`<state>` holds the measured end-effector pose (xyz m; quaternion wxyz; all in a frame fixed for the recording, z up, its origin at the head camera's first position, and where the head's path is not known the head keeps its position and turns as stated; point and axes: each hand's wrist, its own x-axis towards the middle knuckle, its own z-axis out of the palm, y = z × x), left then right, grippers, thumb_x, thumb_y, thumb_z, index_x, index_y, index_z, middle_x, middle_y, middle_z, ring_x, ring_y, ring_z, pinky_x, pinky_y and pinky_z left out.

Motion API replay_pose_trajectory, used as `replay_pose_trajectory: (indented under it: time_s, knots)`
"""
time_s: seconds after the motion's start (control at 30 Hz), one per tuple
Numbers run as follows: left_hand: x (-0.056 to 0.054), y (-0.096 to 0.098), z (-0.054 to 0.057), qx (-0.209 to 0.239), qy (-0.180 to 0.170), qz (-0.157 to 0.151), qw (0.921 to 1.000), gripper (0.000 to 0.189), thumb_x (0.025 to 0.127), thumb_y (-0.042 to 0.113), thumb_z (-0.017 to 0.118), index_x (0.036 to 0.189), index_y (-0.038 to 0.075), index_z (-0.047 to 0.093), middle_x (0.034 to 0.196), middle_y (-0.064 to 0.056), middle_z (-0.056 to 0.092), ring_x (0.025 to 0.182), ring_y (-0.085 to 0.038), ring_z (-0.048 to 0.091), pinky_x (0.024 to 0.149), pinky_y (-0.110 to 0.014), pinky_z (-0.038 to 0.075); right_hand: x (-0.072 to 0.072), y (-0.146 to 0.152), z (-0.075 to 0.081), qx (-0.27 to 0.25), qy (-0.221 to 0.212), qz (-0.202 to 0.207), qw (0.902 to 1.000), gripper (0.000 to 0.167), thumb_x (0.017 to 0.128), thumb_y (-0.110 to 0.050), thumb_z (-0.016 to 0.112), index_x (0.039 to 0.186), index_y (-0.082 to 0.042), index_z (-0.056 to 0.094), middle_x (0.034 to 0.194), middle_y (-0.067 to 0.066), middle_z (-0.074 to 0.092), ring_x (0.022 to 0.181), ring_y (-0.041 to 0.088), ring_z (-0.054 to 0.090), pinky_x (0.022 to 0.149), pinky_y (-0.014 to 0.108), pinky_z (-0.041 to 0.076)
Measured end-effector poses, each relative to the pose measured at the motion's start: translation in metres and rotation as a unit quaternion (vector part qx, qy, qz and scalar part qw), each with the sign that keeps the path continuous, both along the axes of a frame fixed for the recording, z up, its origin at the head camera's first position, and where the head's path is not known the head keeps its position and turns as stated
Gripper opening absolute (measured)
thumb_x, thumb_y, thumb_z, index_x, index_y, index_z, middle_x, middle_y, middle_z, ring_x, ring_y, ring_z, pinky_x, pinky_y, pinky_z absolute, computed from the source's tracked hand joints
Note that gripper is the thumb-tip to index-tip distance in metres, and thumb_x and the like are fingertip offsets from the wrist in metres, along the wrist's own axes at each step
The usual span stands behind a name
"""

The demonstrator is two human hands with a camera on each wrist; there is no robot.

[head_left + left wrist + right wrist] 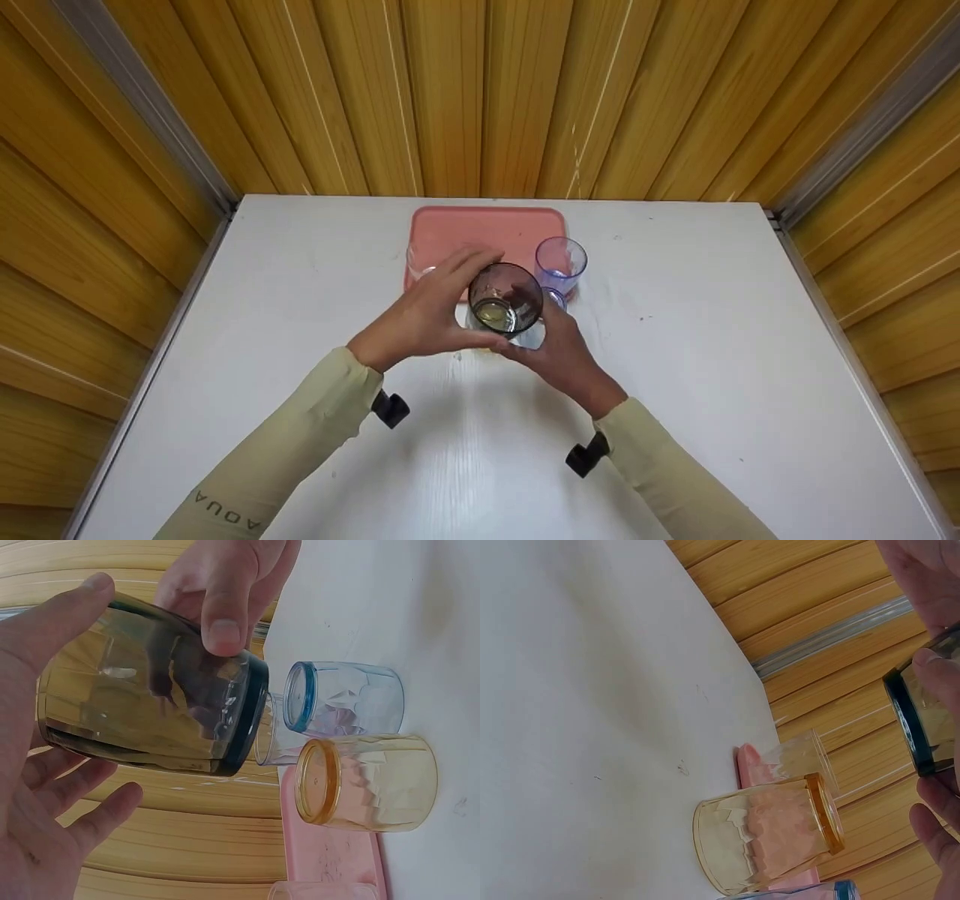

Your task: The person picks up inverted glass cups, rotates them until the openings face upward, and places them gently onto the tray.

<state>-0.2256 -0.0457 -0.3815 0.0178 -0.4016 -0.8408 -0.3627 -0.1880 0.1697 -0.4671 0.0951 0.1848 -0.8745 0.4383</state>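
Both hands hold a smoky grey tumbler above the table, its open mouth up and its thick dark base down. My left hand curves round the rim end, the thumb on one side and the fingers on the other. Closer to the base, my right hand grips the same tumbler with its thumb on the wall. Beneath it stand an amber tumbler and a light blue tumbler, both base up. In the head view the hands and grey tumbler largely hide them.
A pink tray lies near the table's back edge. A purple-blue tinted tumbler stands at its right side, and a clear tumbler at its left is partly behind my left hand. Wood-patterned walls enclose the white table on three sides.
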Motion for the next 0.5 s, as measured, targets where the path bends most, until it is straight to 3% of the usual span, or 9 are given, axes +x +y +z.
replay_pose_trajectory:
  time_s: [0.23,0.5]
  knots:
    - [0.0016,-0.0006,0.0021,-0.014,0.0,-0.002,0.9999,0.097,0.068,0.047,0.085,0.148,0.03,0.033,0.145,0.01,0.041,0.13,-0.006,0.043,0.109,-0.032,0.043,-0.0004,0.0,-0.0025,0.004,0.019,0.004,0.9998,0.087,0.077,-0.039,0.079,0.146,-0.01,0.034,0.142,0.004,0.051,0.133,0.019,0.048,0.111,0.039,0.04]
    - [0.0034,0.0,0.0027,-0.014,-0.009,0.002,0.9999,0.095,0.07,0.043,0.085,0.149,0.029,0.033,0.147,0.011,0.039,0.133,-0.006,0.041,0.11,-0.031,0.04,-0.0007,-0.0031,-0.003,-0.019,-0.036,0.006,0.9991,0.091,0.075,-0.045,0.08,0.148,-0.02,0.032,0.143,-0.004,0.05,0.136,0.015,0.045,0.114,0.045,0.036]
